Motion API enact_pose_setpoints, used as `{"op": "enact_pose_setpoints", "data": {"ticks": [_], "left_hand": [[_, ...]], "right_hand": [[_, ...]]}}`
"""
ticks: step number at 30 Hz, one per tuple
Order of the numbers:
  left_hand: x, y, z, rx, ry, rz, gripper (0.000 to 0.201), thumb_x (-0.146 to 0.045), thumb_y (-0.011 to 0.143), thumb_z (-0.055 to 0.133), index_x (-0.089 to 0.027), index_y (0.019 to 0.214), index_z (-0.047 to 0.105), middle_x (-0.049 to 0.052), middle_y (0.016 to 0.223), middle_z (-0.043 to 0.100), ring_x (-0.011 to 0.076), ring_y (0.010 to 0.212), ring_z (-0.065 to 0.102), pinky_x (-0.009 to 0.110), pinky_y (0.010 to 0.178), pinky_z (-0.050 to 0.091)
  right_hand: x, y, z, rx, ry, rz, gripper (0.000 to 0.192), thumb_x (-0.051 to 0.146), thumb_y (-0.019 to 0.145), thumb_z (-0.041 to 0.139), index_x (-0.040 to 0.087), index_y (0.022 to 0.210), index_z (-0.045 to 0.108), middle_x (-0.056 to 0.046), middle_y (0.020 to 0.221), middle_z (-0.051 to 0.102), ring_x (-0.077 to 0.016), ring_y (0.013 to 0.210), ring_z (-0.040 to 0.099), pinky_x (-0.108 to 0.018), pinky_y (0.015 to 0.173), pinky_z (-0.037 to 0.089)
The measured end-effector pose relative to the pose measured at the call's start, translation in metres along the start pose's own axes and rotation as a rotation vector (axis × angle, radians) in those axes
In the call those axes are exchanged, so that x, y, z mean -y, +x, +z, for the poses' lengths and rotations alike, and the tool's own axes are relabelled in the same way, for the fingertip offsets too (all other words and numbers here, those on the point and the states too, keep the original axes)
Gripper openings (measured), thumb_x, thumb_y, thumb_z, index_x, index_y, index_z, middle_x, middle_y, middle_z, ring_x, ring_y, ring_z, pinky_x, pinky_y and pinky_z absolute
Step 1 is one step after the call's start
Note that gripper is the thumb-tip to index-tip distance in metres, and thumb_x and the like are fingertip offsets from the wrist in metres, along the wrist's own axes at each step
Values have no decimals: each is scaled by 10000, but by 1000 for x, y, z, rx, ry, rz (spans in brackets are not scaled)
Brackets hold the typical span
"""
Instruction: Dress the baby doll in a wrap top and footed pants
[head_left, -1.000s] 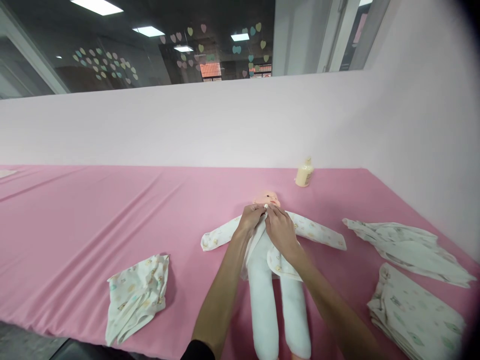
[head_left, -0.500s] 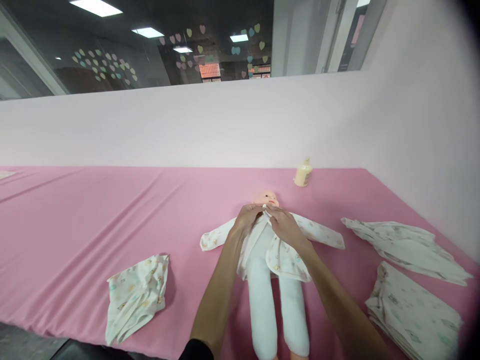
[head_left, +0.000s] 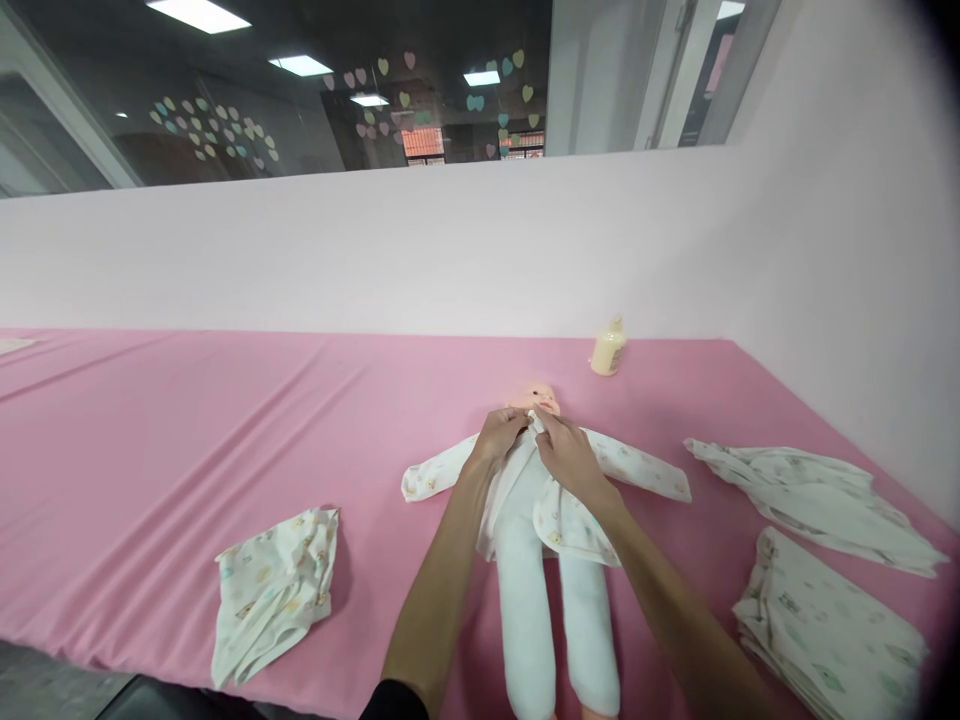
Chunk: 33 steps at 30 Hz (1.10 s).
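A baby doll (head_left: 523,590) with white cloth legs lies on its back, its head towards the wall. It wears a white printed baby jacket (head_left: 637,465), sleeves spread to both sides and the front partly open over the belly. At the doll's neck, my left hand (head_left: 504,432) pinches the jacket's collar edge. My right hand (head_left: 564,445) grips the collar close beside it, fingertips almost meeting the left ones. Any fastener between the fingers is too small to make out. The doll's chin and upper chest are partly hidden by my hands.
A pink sheet (head_left: 187,450) covers the table. Left of the doll lies a folded printed garment (head_left: 277,590). To the right are a long white cloth (head_left: 810,500) and a folded printed cloth (head_left: 832,620). A cream pump bottle (head_left: 607,350) stands near the white wall (head_left: 360,260).
Both hands stay at the collar with only slight finger movement. The right fingers have shifted a little at the neck. The view has moved very slightly.
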<state>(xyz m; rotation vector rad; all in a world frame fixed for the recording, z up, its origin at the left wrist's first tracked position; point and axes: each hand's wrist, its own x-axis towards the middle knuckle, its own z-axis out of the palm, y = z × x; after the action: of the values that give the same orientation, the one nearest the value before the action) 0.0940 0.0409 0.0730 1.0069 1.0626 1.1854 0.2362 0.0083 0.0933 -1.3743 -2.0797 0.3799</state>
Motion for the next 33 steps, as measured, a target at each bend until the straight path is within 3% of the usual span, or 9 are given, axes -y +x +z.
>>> {"op": "enact_pose_setpoints", "data": {"ticks": [5,9,12,15,20,24,27,30,33], "left_hand": [[-4,-4,3,-16,4,1,243,-349,668,729,-142,651,603,-49,541,512,66,503,391,223,521,288],[-8,-8,5,-21,24,-12,189,-299,668,714,-141,658,611,-60,506,482,56,468,348,221,500,258],[-10,-8,5,-14,53,-17,154,-265,671,702,-134,743,664,-35,561,560,72,501,429,217,528,308],[-15,-10,3,32,115,-9,231,-277,687,704,-129,865,710,18,711,666,109,624,546,233,625,394],[-35,-31,-9,115,479,73,266,-383,725,705,-151,853,704,-5,639,592,125,578,477,246,549,301],[-39,-60,-17,20,889,127,239,-352,735,672,-205,621,522,-16,584,495,140,555,404,283,555,228],[-34,-77,-13,-73,1145,100,283,-279,777,580,-217,589,378,-2,597,458,159,576,391,301,584,209],[-27,-88,-4,-166,1275,117,230,-198,821,469,-220,619,362,32,676,514,187,636,449,311,605,219],[-22,-94,6,-236,1319,205,184,-172,867,411,-210,694,460,72,818,605,216,769,530,313,654,278]], "right_hand": [[-1,0,7,-21,-44,-21,472,106,886,368,140,1301,589,-125,1283,639,-246,1227,552,-381,1049,420],[-6,5,10,-7,169,56,488,125,858,387,143,1294,606,-114,1327,616,-232,1289,519,-400,1095,400],[-11,8,8,27,386,129,492,158,844,401,187,1282,622,-80,1319,624,-220,1336,481,-426,1120,382],[-15,6,1,36,463,163,485,187,841,411,232,1274,624,-63,1266,648,-228,1286,524,-445,1094,405],[-8,-10,-3,-89,145,145,465,289,865,490,200,1319,534,-113,1273,588,-273,1224,510,-438,1032,432],[6,-22,5,-73,-193,102,279,259,878,516,165,1131,586,-144,1099,608,-304,1060,546,-425,909,456],[12,-25,8,-47,-353,117,193,155,887,457,150,1023,594,-159,1027,630,-291,985,579,-395,847,449],[13,-25,4,-51,-403,135,196,124,907,403,152,978,584,-151,963,652,-269,901,620,-357,758,439],[12,-26,-4,-63,-371,171,198,142,929,380,157,965,574,-134,902,667,-260,822,646,-337,678,409]]}}
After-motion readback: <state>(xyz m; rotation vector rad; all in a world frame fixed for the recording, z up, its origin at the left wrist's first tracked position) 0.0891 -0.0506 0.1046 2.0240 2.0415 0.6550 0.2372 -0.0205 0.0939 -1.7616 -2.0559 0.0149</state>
